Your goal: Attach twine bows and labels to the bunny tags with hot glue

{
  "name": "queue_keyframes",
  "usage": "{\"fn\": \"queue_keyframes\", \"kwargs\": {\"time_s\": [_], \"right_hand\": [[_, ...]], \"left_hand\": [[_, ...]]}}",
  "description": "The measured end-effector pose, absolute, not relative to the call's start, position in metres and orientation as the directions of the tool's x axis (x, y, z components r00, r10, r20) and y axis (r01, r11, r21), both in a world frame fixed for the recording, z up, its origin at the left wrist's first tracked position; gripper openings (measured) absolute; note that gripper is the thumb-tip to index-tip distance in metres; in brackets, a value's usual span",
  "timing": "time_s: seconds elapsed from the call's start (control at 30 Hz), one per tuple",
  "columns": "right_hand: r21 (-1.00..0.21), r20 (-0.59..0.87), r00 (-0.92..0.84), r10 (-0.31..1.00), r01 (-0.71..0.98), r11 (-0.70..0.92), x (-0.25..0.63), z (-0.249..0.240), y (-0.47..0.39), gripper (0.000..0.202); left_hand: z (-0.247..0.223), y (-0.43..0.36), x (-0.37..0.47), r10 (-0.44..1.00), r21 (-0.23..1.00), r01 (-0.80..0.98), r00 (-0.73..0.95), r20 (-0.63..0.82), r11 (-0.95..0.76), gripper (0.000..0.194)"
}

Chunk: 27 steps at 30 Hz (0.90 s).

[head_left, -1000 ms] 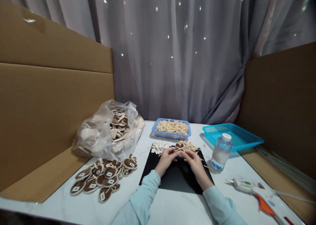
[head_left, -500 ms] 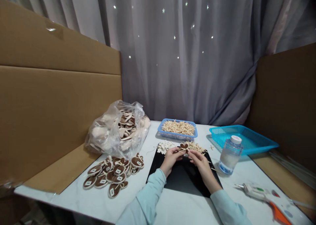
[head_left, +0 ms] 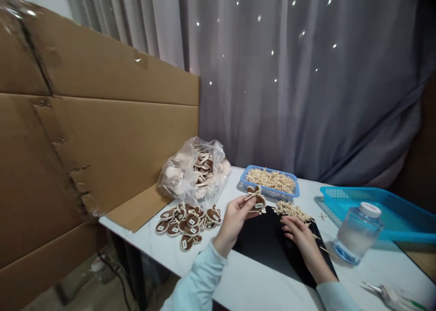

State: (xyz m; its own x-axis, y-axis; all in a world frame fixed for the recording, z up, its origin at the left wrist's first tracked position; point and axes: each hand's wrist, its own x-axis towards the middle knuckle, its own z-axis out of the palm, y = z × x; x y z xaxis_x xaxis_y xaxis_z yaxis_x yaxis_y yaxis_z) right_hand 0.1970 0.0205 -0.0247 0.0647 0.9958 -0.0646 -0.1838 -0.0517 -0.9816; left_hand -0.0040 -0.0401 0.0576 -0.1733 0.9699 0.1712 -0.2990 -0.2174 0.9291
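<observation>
Pinched between the thumb and fingers of my left hand (head_left: 235, 218) is a brown, pale-edged rabbit-head patch (head_left: 259, 203) with a cream bow and a small white label. It is held up over the far left part of a black mat (head_left: 269, 245). My right hand (head_left: 301, 238) hovers above the mat's right side, fingers loosely bent and apart, with nothing visible in it. Just beyond it lies a heap of cream bows (head_left: 291, 209). Left of my left hand, similar patches with bows and labels (head_left: 191, 221) lie in a pile on the white table (head_left: 252, 281).
A clear plastic bag (head_left: 179, 172) of brown and beige pieces stands at the back left. A blue basket (head_left: 272, 193) holds many bows. On the right are a turquoise tray (head_left: 402, 197), a bottle (head_left: 357, 240) and a glue gun (head_left: 391, 297). Cardboard (head_left: 132, 129) walls the left side.
My right hand has let go of the patch and drawn away to the right. The left hand alone now holds it. The view has turned left.
</observation>
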Motion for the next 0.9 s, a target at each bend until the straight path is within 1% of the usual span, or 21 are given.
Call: {"fn": "queue_keyframes", "kwargs": {"time_s": [0.1, 0.17, 0.27, 0.37, 0.43, 0.53, 0.63, 0.7, 0.73, 0.77, 0.8, 0.83, 0.87, 0.9], "right_hand": [[-0.982, -0.075, 0.043, 0.996, -0.179, -0.066, 0.198, -0.028, 0.021, 0.039], [-0.983, -0.072, 0.030, 0.997, -0.172, -0.066, 0.198, -0.030, 0.022, 0.038], [-0.986, -0.068, 0.022, 0.997, -0.153, -0.063, 0.196, -0.032, 0.021, 0.037], [-0.991, -0.064, 0.007, 0.998, -0.117, -0.063, 0.193, -0.032, 0.021, 0.039], [-0.995, -0.054, -0.005, 0.999, -0.086, -0.055, 0.192, -0.033, 0.021, 0.040], [-0.999, -0.031, -0.034, 0.999, -0.030, -0.032, 0.196, -0.035, 0.023, 0.042], [-0.999, 0.019, -0.054, 0.998, 0.026, 0.021, 0.200, -0.033, 0.019, 0.045], [-0.989, 0.109, -0.111, 0.988, 0.086, 0.119, 0.196, -0.027, 0.008, 0.043], [-0.975, 0.164, -0.175, 0.971, 0.124, 0.187, 0.190, -0.023, 0.000, 0.041], [-0.937, 0.230, -0.298, 0.927, 0.191, 0.294, 0.181, -0.017, -0.008, 0.040], [-0.889, 0.253, -0.435, 0.864, 0.248, 0.386, 0.169, -0.011, -0.017, 0.040], [-0.852, 0.244, -0.553, 0.797, 0.271, 0.449, 0.153, -0.005, -0.024, 0.042], [-0.825, 0.219, -0.640, 0.737, 0.282, 0.490, 0.134, 0.000, -0.030, 0.051], [-0.811, 0.191, -0.683, 0.705, 0.294, 0.505, 0.114, 0.005, -0.033, 0.063]], "left_hand": [[0.071, -0.074, -0.067, 0.913, 0.945, -0.189, -0.364, 0.186, -0.268, 0.044], [0.076, -0.091, -0.122, 0.833, 0.953, -0.107, -0.520, 0.191, -0.285, 0.042], [0.078, -0.110, -0.201, 0.717, 0.977, 0.013, -0.677, 0.166, -0.215, 0.043], [0.070, -0.121, -0.256, 0.655, 0.986, 0.156, -0.739, 0.159, -0.064, 0.039], [0.057, -0.122, -0.276, 0.681, 0.968, 0.247, -0.718, 0.146, 0.052, 0.037], [0.035, -0.118, -0.289, 0.723, 0.910, 0.383, -0.673, 0.157, 0.159, 0.037], [0.022, -0.117, -0.291, 0.693, 0.831, 0.525, -0.668, 0.269, 0.183, 0.041], [0.019, -0.120, -0.285, 0.673, 0.771, 0.619, -0.636, 0.377, 0.153, 0.049], [0.018, -0.121, -0.278, 0.680, 0.739, 0.662, -0.599, 0.424, 0.123, 0.051], [0.016, -0.123, -0.271, 0.707, 0.707, 0.702, -0.541, 0.456, 0.082, 0.052], [0.014, -0.124, -0.262, 0.749, 0.675, 0.737, -0.466, 0.471, 0.034, 0.052], [0.012, -0.124, -0.252, 0.792, 0.648, 0.762, -0.390, 0.470, -0.010, 0.053], [0.009, -0.123, -0.243, 0.838, 0.614, 0.788, -0.302, 0.454, -0.049, 0.055], [0.005, -0.122, -0.235, 0.883, 0.540, 0.839, -0.196, 0.426, -0.074, 0.060]]}}
